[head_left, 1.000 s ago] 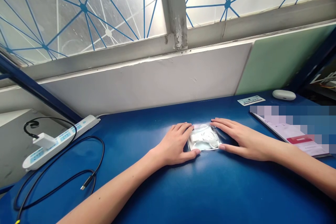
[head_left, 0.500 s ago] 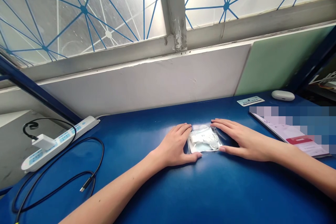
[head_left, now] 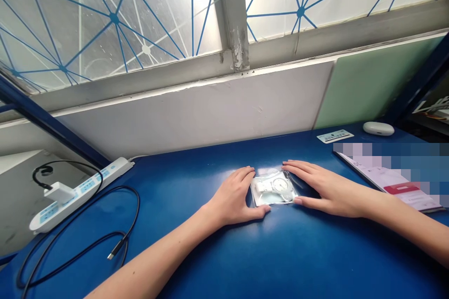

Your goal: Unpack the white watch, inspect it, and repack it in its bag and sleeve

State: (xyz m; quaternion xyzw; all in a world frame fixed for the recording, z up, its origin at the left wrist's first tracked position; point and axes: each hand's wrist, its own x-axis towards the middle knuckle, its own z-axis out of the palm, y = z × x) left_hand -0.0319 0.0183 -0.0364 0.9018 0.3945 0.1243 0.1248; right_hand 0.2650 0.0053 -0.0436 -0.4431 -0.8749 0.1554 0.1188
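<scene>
A clear plastic pouch (head_left: 272,188) lies flat on the blue desk (head_left: 280,252), with small white items inside. One of them looks round, but glare on the plastic hides details. My left hand (head_left: 235,196) rests at the pouch's left edge, thumb stretched along its near side and fingers toward the far corner. On the opposite side, my right hand (head_left: 319,188) has its fingers and thumb spread apart at the pouch's right edge. Both hands seem to touch the pouch's edges without being wrapped around it.
On the left, a white power strip (head_left: 112,168) holds a white plug-in charger (head_left: 60,192). A black cable (head_left: 131,224) loops over the desk. At right are a partly blurred booklet (head_left: 372,175), a card (head_left: 335,136) and a white rounded case (head_left: 379,128). A wall and windows stand behind.
The view has shifted very slightly. Both hands stay in place beside the pouch, and the round item inside shows more clearly through the plastic.
</scene>
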